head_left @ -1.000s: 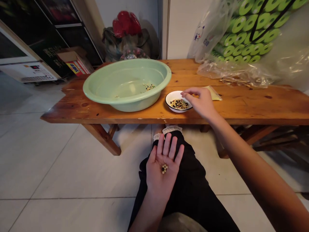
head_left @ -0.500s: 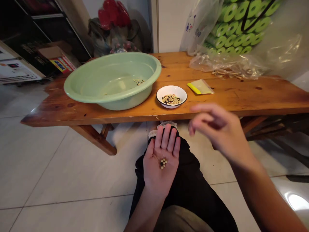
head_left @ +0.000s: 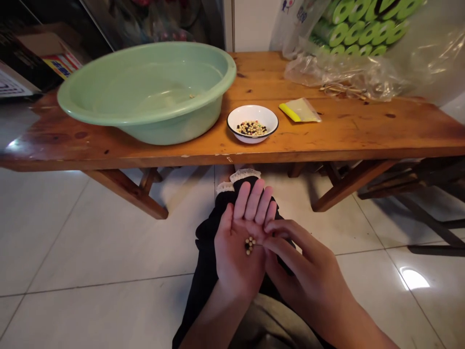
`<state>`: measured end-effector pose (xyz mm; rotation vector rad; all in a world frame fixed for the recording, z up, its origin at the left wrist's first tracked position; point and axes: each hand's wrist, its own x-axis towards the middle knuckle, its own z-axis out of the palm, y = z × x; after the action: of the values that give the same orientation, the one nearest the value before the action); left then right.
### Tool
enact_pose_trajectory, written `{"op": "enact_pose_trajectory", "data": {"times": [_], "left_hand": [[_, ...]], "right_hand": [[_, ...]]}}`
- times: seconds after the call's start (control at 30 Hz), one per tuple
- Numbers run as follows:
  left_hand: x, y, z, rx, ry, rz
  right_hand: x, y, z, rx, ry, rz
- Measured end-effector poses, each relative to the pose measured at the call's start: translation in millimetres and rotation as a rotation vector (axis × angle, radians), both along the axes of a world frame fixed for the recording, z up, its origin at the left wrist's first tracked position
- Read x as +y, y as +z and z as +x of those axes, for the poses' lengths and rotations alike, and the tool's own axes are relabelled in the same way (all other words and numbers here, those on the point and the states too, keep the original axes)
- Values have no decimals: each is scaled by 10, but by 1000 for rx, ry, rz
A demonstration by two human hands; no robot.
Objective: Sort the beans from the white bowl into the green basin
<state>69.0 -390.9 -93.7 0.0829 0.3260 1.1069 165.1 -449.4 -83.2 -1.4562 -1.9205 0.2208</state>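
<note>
in the lower middle of the frame, the person's left hand (head_left: pixel 240 252) is lying palm up and spread, its fingers pointing toward the bench (head_left: pixel 341 140) and slightly cupping. a small cluster of beads (head_left: pixel 250 245), mostly pale with some dark, is sitting in the palm. the right hand (head_left: pixel 308 271) is coming in from the lower right, pinching a thin needle-like piece (head_left: pixel 258 245) between thumb and forefinger; its tip is pointing at the beads, though whether it is entering one is too small to tell. the right fingertips are meeting the left hand's outer edge.

above the hands, the white bowl (head_left: pixel 269 116) is standing near the bench's front edge, holding loose mixed beads (head_left: pixel 251 128). the green basin (head_left: pixel 145 118) is filling the upper left, close beside the bowl, with a narrow strip of wood showing between them. right of the bowl, a small packet (head_left: pixel 307 112) is lying flat, and bare wood is stretching toward the right edge. a clear plastic bag (head_left: pixel 308 70) is bulging at the upper right.
</note>
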Motion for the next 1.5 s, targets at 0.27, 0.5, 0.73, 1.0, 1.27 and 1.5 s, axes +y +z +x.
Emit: {"op": "enact_pose_trajectory", "data": {"times": [0.27,0.5,0.73,1.0,1.27,1.5], "left_hand": [[-15,6,-28,37,10,-30],[-14,10,-5,72,10,-60],[0,-69,14,59,4,-38],[77,-98,24,45,0,-182],[164,-16,-58,2,31,-312],[178,-108,-164,41,140,-351]], "right_hand": [[8,24,-27,-36,-9,-55],[39,59,-33,-103,-9,-41],[43,37,-9,-114,-34,-92],[149,-134,167,622,-12,-464],[238,-359,229,1171,38,-627],[1109,248,333,1153,132,-302]]}}
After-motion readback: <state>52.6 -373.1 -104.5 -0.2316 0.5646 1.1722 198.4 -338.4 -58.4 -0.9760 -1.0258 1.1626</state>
